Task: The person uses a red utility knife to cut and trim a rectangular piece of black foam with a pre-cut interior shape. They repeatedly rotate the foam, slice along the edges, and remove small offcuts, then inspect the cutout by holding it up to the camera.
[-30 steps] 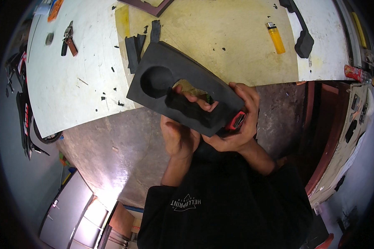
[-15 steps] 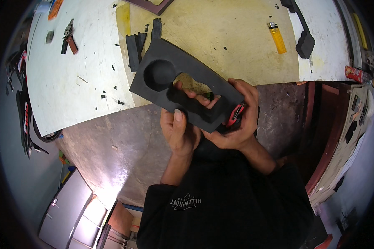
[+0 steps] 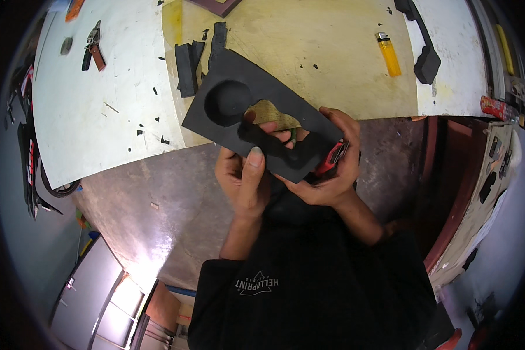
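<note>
Tilted between my hands is a black foam insert (image 3: 256,87) with a round recess and a long wavy cutout. My left hand (image 3: 244,182) grips its near edge, thumb on the top face; some of its fingers show through the cutout. Around the right end closes my right hand (image 3: 345,175). A red and black tool (image 3: 332,157), perhaps a utility knife, is tucked between that hand and the foam; most of it is hidden. Black foam strips (image 3: 186,69) lie on the table just beyond the insert's far left corner.
The table (image 3: 332,87) carries a yellow lighter (image 3: 388,53), a small revolver-shaped object (image 3: 93,46), a long black foam piece (image 3: 427,64) and scattered black scraps. A dark maroon frame corner (image 3: 219,6) sits at the far edge. A cluttered surface (image 3: 496,175) stands at right.
The insert has tilted slightly in my hands, its top face turning more toward me. My left hand has shifted a little left, and the view has moved slightly.
</note>
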{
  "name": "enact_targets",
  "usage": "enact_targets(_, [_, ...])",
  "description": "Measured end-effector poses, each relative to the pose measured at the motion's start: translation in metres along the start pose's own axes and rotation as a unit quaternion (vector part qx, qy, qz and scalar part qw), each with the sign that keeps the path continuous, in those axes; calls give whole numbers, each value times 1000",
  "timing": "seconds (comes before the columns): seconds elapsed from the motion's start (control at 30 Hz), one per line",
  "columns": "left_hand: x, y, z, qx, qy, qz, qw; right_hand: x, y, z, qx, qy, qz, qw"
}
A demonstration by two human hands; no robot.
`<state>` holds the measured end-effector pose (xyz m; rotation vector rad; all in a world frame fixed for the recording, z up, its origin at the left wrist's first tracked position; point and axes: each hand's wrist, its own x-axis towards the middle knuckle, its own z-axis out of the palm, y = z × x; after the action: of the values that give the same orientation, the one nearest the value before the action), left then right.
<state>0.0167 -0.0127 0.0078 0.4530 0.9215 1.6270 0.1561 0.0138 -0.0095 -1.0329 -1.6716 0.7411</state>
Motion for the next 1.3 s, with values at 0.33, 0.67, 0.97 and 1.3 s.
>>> enact_targets(0.33, [1,-2,-9,-20,-52,20,998,-1,-5,-3,-50,4,-46,998])
enact_targets(0.67, [-3,-15,-30,-51,-49,29,997,-13,-4,-5,104,18,-30,994])
enact_targets(0.97, [-2,-17,-32,-84,-78,34,993,-9,-4,-7,126,38,-26,991])
enact_targets(1.3, [-7,-11,-33,3,-41,40,998,-11,-5,-10,177,43,1,983])
